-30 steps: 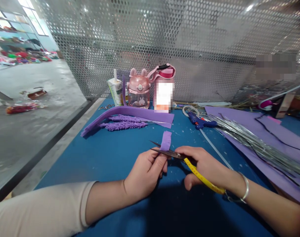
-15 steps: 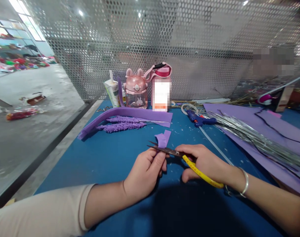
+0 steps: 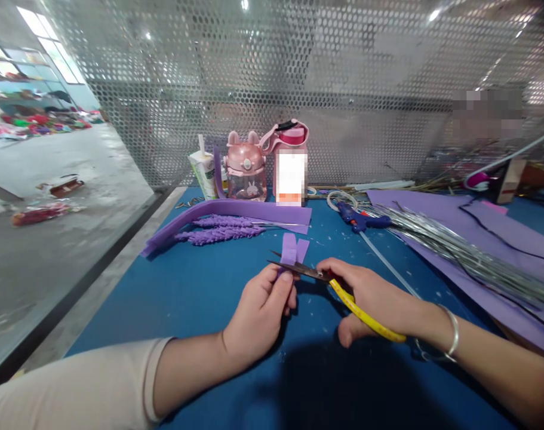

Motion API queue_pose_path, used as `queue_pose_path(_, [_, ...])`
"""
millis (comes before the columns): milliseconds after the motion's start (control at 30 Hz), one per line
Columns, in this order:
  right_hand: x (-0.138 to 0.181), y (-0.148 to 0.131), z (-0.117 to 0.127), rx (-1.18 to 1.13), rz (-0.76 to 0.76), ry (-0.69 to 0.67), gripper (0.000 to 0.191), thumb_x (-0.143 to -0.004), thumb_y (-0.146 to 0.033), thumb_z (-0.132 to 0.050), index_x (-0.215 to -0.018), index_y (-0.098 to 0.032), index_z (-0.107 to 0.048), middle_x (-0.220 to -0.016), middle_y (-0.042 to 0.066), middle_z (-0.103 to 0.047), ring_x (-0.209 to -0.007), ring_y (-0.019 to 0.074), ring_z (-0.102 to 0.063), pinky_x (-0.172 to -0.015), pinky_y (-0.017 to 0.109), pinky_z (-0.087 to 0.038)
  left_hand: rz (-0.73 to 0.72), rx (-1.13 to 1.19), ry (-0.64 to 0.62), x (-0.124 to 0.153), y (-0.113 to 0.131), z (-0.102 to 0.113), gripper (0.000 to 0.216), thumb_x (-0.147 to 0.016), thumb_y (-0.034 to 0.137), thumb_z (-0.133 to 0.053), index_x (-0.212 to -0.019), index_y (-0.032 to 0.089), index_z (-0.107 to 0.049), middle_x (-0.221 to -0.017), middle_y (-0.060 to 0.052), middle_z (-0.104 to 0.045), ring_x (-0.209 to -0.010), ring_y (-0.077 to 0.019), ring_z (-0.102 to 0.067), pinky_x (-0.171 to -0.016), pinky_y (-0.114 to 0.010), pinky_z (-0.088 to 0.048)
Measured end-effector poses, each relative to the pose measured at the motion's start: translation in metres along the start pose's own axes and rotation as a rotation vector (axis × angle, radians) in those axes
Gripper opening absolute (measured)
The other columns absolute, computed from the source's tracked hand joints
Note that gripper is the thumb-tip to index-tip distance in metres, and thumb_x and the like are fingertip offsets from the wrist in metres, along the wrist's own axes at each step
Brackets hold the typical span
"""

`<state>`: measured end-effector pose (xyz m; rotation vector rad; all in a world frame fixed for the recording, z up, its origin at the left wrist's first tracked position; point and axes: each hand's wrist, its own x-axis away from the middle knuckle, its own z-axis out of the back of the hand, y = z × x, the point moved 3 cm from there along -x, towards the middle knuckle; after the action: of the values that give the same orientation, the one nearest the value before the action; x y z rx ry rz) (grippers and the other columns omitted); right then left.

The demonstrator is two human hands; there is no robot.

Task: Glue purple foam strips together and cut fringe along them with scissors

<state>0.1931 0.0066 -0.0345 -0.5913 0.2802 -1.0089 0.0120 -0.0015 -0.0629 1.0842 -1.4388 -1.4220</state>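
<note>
My left hand (image 3: 259, 313) pinches a small purple foam strip (image 3: 291, 250) between thumb and fingers, holding it upright. My right hand (image 3: 374, 295) is closed around yellow-handled scissors (image 3: 319, 276), whose dark blades cross the strip just above my left fingertips. Part of the strip is split into two flaps above the blades. Both hands hover low over the blue table mat (image 3: 200, 286). A silver bangle (image 3: 452, 331) sits on my right wrist.
Behind lie a long purple foam band (image 3: 236, 210), foam lavender sprigs (image 3: 222, 230), a blue glue gun (image 3: 360, 218), silver wires (image 3: 455, 251) on purple foam sheets (image 3: 500, 239). A drink carton (image 3: 203, 170) and two pink bottles (image 3: 245, 167) stand against the perforated metal screen (image 3: 298, 83).
The purple strip has been cut further and now shows two flaps above the blades. Both hands stay close together with only slight shifts.
</note>
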Motion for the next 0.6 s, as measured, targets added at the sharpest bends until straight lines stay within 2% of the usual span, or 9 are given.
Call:
queue_pose_path(100, [0.0004, -0.0001, -0.001, 0.003, 0.012, -0.011, 0.082, -0.043, -0.058, -0.078, -0.109, -0.021, -0.049, -0.101, 0.003, -0.058, -0.082, 0.0215, -0.055, -0.07, 0.028, -0.045, -0.019, 0.005, 0.009, -0.0002, -0.0002, 0.0001, 0.023, -0.089, 0.033, -0.041, -0.075, 0.017, -0.049, -0.058, 0.004, -0.047, -0.051, -0.0078, -0.041, -0.052, -0.02, -0.036])
queue_pose_path(367, [0.0003, -0.0021, -0.0022, -0.042, 0.042, 0.001, 0.078, -0.045, -0.056, -0.079, -0.108, -0.02, -0.051, -0.104, 0.004, -0.058, -0.086, 0.0214, -0.055, -0.075, 0.029, -0.045, -0.028, -0.032, -0.039, 0.0, -0.0033, -0.002, 0.027, -0.092, 0.034, -0.038, -0.074, 0.017, -0.048, -0.06, 0.004, -0.046, -0.054, -0.0079, -0.042, -0.055, -0.022, -0.036])
queue_pose_path(600, [-0.0026, -0.0025, -0.0051, -0.084, 0.102, 0.044, 0.066, -0.048, -0.056, -0.078, -0.101, -0.02, -0.059, -0.097, 0.003, -0.061, -0.086, 0.0204, -0.056, -0.076, 0.028, -0.045, -0.031, -0.052, -0.062, 0.0007, -0.0026, -0.0024, 0.03, -0.093, 0.034, -0.037, -0.07, 0.017, -0.046, -0.058, 0.004, -0.045, -0.054, -0.008, -0.041, -0.054, -0.022, -0.035])
